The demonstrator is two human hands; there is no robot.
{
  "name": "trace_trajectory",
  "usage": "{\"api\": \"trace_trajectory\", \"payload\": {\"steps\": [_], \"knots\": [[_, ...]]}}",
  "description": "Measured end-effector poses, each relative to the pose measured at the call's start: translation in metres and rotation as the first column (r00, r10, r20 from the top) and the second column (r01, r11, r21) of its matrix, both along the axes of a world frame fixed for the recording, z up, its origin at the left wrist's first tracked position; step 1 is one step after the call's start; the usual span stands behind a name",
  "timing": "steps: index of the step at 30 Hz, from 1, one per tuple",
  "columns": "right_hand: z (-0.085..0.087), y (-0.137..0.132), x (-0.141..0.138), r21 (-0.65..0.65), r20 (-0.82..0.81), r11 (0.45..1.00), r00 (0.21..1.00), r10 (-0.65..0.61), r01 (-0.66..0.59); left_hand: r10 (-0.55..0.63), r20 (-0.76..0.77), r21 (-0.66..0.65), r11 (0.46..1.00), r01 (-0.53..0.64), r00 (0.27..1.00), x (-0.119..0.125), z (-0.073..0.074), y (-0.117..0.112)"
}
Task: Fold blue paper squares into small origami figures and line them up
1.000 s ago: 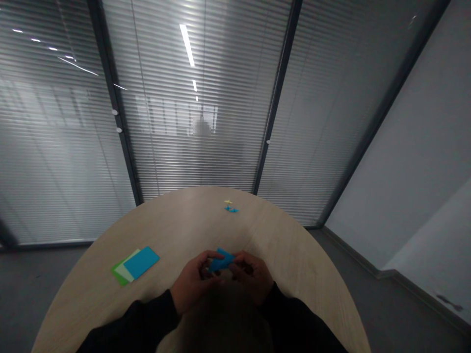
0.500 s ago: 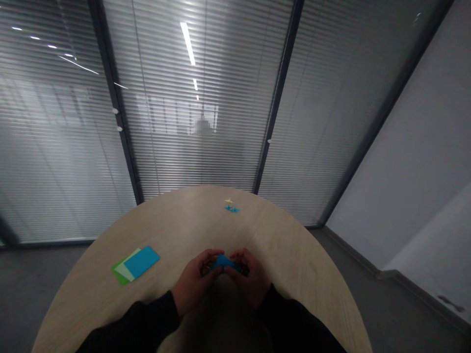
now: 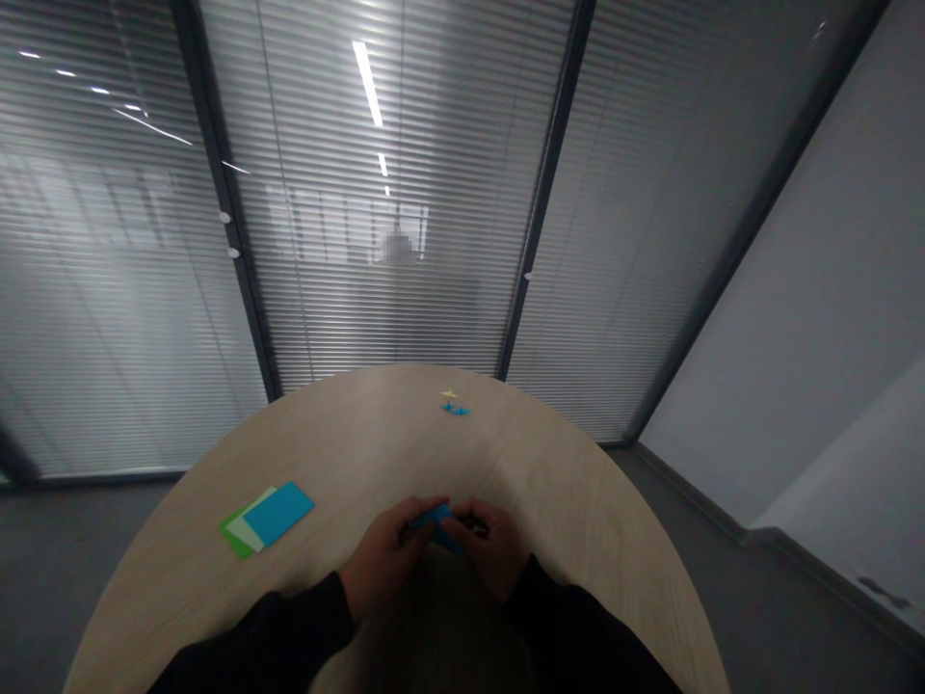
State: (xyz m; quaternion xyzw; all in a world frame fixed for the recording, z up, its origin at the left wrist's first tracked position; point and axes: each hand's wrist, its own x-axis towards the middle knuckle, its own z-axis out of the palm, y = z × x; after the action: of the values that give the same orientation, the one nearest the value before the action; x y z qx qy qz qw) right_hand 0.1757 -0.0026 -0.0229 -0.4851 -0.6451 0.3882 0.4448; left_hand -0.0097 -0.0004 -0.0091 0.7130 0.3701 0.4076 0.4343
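Grey horizontal-slatted blinds (image 3: 339,318) span the upper left and centre, divided by dark straight posts (image 3: 209,125). A pale-grey wall (image 3: 816,318) fills the right, dark-grey floor (image 3: 65,559) the lower left, a round light-wood table (image 3: 578,540) the lower centre.

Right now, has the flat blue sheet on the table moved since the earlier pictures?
No: judged against the round table, the blue sheet keeps the same place.

Sheets (image 3: 278,516) L on tbl (image 3: 578,540), paper piece (image 3: 434,516) btwn L & R fingers (image 3: 466,536), figures (image 3: 460,412) behind, blinds (image 3: 397,323) past tbl
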Motion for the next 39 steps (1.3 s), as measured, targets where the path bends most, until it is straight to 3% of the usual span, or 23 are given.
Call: {"api": "trace_trajectory", "payload": {"steps": [7, 11, 18, 29, 39], "knots": [[-0.003, 0.002, -0.001, 0.02, 0.061, 0.994, 0.992, -0.108, 0.107, 0.054, 0.091, -0.143, 0.989, -0.041, 0.994, 0.008, 0.006, -0.004], [-0.007, 0.003, 0.0, 0.068, 0.026, 0.99, 0.992, -0.123, 0.121, 0.067, 0.084, -0.131, 0.99, -0.056, 0.994, 0.013, 0.006, -0.005], [0.0, 0.001, 0.003, 0.079, 0.049, 0.997, 0.999, -0.024, 0.02, 0.069, 0.02, -0.097, 0.993, -0.067, 0.997, 0.01, 0.007, -0.003], [0.004, -0.001, 0.002, 0.046, 0.069, 0.994, 0.992, -0.103, 0.1, 0.019, -0.029, -0.059, 0.998, -0.021, 0.999, 0.009, 0.006, -0.003], [0.01, -0.003, 0.003, 0.046, 0.079, 0.998, 0.995, -0.057, 0.053, 0.096, -0.177, -0.044, 0.993, -0.106, 0.979, 0.005, 0.004, 0.001]]}}
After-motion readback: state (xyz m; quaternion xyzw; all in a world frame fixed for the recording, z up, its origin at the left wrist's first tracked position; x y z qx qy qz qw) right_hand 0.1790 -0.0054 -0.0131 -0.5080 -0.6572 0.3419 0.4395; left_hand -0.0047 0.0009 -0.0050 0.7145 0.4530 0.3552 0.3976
